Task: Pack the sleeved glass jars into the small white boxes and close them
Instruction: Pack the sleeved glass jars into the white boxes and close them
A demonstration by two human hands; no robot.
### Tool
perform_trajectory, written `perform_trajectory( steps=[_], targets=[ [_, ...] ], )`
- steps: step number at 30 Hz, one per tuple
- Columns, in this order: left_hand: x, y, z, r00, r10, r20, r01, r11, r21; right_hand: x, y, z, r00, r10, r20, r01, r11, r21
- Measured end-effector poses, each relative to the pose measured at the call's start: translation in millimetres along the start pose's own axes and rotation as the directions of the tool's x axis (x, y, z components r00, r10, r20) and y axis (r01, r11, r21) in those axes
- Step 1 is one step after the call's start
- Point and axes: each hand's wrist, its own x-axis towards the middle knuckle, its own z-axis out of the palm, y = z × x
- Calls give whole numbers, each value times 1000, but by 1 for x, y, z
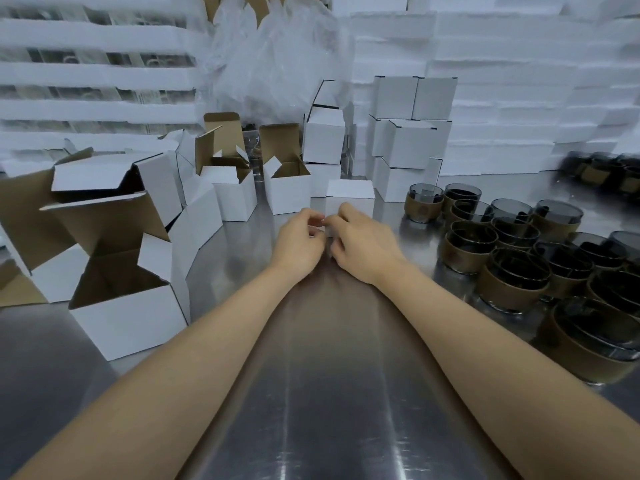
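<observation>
Head view.

Box (350, 194): small, white, lid down, on the desk (329, 375) at 12 o'clock of the hands. Contents hidden; probably a jar is already inside.

Left hand (300, 239): fingers curled, tips at the box's near lower left corner. Whether it grips or only touches cannot be told.

Right hand (363, 242): fingers curled against the box's near face; grip likewise cannot be told. Both hands are likely placed there to tuck the lid tab home.

Jars (512, 289): dark glass with brown sleeves, clustered at 3 o'clock, handy to the right hand.

Open boxes (128, 317): at 9 o'clock, flaps up, brown inside. The nearest shows nothing in it. They look staged for filling.

Closed boxes (408, 140): stacked at 1 o'clock behind the work, apparently finished stock.
</observation>
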Motion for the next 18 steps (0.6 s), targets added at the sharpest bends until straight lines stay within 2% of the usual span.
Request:
perform_trajectory(
  steps=[6,15,18],
  targets=[
    [0,2,0,1000,8,10,-9,999,53,20,15,12,987,161,5,-161,986,-43],
    [5,-2,3,1000,19,20,-20,998,57,64,45,33,920,387,63,-389,921,12],
    [7,-3,5,1000,22,21,-23,998,57,70,51,38,905,421,57,-422,906,15]
  ],
)
